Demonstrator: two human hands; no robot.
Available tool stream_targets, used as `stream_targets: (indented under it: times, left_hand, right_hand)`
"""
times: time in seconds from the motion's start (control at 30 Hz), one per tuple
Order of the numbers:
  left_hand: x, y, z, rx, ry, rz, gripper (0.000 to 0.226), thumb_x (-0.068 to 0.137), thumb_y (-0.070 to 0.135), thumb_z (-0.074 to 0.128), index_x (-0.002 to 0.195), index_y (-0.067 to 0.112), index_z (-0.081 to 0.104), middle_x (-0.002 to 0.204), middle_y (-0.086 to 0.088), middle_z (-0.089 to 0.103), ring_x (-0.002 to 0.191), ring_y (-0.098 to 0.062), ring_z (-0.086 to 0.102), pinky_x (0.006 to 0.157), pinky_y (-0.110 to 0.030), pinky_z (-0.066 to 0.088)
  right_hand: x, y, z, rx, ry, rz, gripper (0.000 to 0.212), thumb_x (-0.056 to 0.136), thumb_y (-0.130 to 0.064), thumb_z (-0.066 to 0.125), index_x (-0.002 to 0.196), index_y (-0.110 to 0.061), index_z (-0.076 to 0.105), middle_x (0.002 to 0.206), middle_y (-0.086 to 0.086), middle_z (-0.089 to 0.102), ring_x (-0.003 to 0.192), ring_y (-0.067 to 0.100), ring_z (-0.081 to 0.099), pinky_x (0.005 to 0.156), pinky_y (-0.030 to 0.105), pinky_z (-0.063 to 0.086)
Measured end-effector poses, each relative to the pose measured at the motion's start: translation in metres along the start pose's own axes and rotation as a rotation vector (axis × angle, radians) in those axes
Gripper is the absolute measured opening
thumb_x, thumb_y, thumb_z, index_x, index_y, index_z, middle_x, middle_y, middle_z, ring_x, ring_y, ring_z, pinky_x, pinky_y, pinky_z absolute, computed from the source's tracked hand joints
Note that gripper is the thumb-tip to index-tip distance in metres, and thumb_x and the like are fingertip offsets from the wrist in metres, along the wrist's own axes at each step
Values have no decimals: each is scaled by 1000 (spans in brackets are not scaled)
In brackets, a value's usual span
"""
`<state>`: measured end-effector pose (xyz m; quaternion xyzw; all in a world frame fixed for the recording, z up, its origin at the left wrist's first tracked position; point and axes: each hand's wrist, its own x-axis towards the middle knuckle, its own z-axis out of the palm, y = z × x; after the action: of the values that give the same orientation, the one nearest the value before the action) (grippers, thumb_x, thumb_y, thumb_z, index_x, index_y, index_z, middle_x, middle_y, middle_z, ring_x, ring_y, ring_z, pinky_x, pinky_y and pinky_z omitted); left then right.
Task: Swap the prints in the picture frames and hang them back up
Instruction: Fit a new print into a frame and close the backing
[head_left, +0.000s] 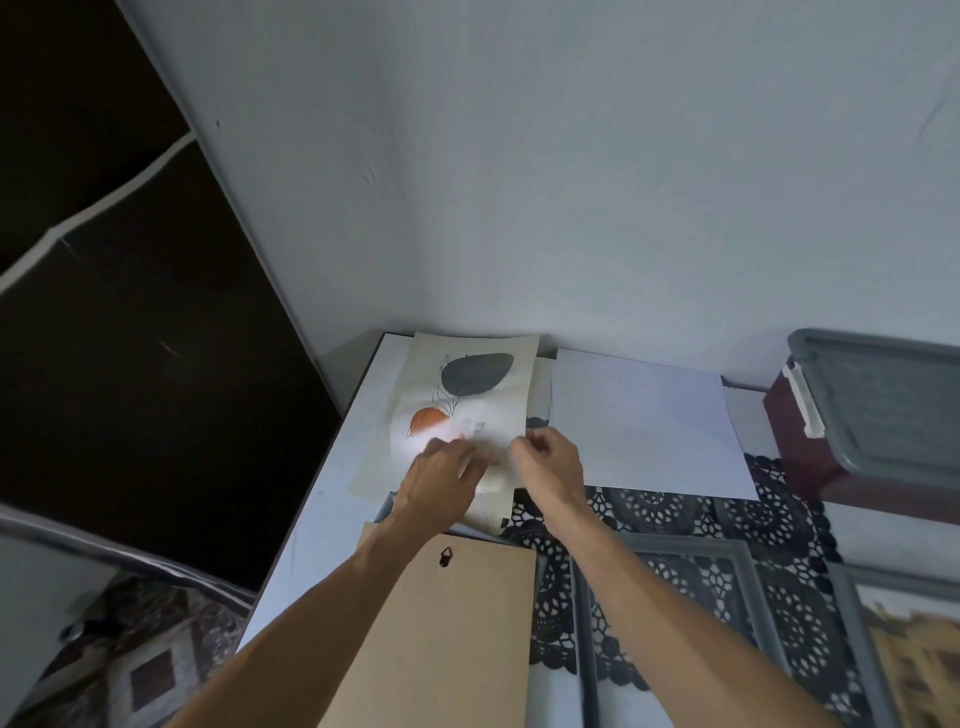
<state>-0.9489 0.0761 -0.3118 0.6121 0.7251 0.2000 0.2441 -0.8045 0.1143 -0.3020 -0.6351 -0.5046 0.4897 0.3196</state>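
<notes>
A cream paper print with a dark grey blob, an orange shape and thin black line drawing (467, 374) lies flat on the white tabletop (322, 499), a little left of the frame's centre, with its far edge against the pale wall (519, 182). The left hand (441, 478) rests on the print's lower part, its fingers stretched forward and lying roughly flat on the paper, though blur and a bright glare hide how far they are spread. The right hand (550, 457) is just beside it at the print's right edge, with thumb and curled fingers drawn together and pinching that edge. Faint marks on the print near the hands are too blurred to read. Right of the print, a blank white sheet of paper (639, 426) lies on the tabletop, its near part over a black lace cloth (675, 519). Below the hands, a brown fibreboard backing board (441, 623) with a small black hanger clip (445, 557) lies between the two forearms. To its right, a grey rectangular picture frame (685, 546) lies on the lace, which shows through its opening. In the lower right corner is a second grey frame (857, 639) holding a yellowish picture (919, 665), too blurred to make out. At the right edge stands a dark red plastic box (789, 415) with a grey lid (883, 395) and a white latch (802, 400). A dark panel with white trim (130, 364) fills the left of the frame, and brown patterned fabric (145, 665) shows at lower left.
</notes>
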Motion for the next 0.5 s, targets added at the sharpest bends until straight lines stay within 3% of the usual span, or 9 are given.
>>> stream_targets:
  times: [0.13, 0.23, 0.33, 0.43, 0.5]
  left_hand:
    - [5, 21, -25, -98, 201, -45, 58, 100, 61, 25, 81, 20, 61, 89, -7, 63, 79, -22, 60, 65, -30, 45]
    - [3, 45, -46, -287, 181, -43, 66, 95, 72, 21, 63, 20, 46, 70, -5, 62, 65, -22, 58, 62, -33, 47]
    - [-10, 83, -60, -586, 59, -87, 60, 89, 79, 30, 75, 24, 51, 85, -9, 61, 77, -25, 61, 78, -47, 58]
    - [-24, 117, -57, -802, -127, -134, 74, 79, 84, 44, 107, 18, 62, 104, -2, 71, 97, -19, 70, 83, -42, 59]
    - [-34, 136, -48, -834, -138, -103, 67, 84, 73, 54, 113, 13, 62, 100, -6, 74, 93, -19, 72, 77, -37, 61]
  right_hand:
    - [-8, -24, -16, 228, -16, -55, 9, 88, -14, 58, 92, -7, 57, 84, 1, 56, 71, 11, 48, 62, 24, 40]
    - [-18, -36, -36, 215, -28, -189, 7, 87, -9, 58, 85, -3, 55, 74, -3, 50, 62, 3, 41, 56, 14, 37]
    - [-35, -48, -58, 137, -117, -362, 11, 87, -10, 59, 77, -11, 56, 69, -14, 55, 61, -2, 46, 59, 11, 36]
    - [-57, -52, -81, 43, -228, -429, 10, 90, -26, 62, 82, -21, 63, 99, -15, 71, 89, -6, 63, 76, 14, 44]
    - [-72, -48, -96, -22, -261, -469, 6, 89, -26, 60, 87, -26, 65, 101, -16, 73, 96, -1, 66, 84, 24, 51]
